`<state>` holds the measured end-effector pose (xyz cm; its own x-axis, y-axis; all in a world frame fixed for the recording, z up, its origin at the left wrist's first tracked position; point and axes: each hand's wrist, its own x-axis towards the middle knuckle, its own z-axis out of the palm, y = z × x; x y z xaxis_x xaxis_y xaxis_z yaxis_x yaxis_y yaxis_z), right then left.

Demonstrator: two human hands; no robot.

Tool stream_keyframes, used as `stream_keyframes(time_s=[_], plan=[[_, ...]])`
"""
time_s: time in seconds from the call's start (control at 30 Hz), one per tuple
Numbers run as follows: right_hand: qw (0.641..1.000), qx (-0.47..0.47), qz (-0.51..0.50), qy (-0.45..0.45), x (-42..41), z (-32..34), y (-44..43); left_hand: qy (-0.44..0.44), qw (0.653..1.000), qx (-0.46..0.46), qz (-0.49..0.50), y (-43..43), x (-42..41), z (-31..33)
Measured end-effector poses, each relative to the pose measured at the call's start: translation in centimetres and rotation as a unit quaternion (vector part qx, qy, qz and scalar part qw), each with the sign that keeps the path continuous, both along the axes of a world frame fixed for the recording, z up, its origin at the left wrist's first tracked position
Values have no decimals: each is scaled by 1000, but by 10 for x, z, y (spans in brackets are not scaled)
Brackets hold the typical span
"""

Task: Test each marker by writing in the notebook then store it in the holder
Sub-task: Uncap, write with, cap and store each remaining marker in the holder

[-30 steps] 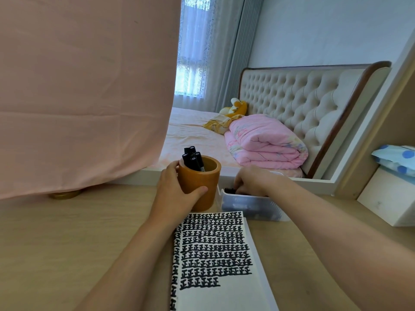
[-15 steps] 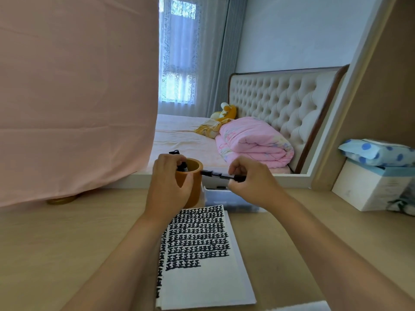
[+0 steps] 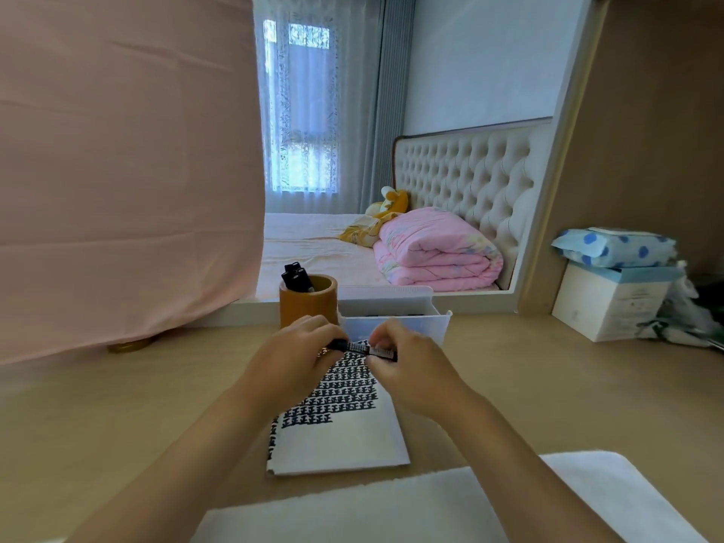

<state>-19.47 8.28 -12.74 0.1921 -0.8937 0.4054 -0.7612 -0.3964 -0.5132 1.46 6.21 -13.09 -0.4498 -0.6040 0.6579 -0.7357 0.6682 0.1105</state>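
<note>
A black marker is held level above the top of the open notebook. My left hand grips its left end and my right hand grips its right part. The notebook page carries many rows of black marks. Behind the hands stands an orange-brown round holder with a few black markers sticking out. To its right is a clear plastic box; its contents are mostly hidden.
A pink cloth hangs at the left over the desk's back. A white box with a blue dotted pack sits at the right. White fabric lies at the near edge. A bed with a pink quilt lies beyond.
My right hand took a marker from the clear box and brought it over the notebook. My left hand left the holder and took the marker's other end. The view tilted and pulled back.
</note>
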Motion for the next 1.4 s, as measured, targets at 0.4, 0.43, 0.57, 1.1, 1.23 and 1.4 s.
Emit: stream_keyframes(time_s=[0.4, 0.43, 0.57, 1.1, 1.23, 1.4], plan=[[979, -64, 114, 154, 25, -28, 12, -51, 998, 10, 25, 46, 25, -32], [979, -66, 115, 156, 26, -30, 12, -52, 998, 11, 25, 46, 26, -35], [981, -88, 129, 114, 25, -32, 12, -46, 999, 19, 22, 43, 25, -38], [955, -244, 120, 119, 27, -25, 12, 49, 987, 154, 3, 44, 27, -35], [977, -150, 108, 110, 28, -25, 17, 15, 997, 73, -5, 41, 32, -35], [979, -135, 114, 104, 29, -25, 18, 4, 996, 83, 15, 44, 33, -37]])
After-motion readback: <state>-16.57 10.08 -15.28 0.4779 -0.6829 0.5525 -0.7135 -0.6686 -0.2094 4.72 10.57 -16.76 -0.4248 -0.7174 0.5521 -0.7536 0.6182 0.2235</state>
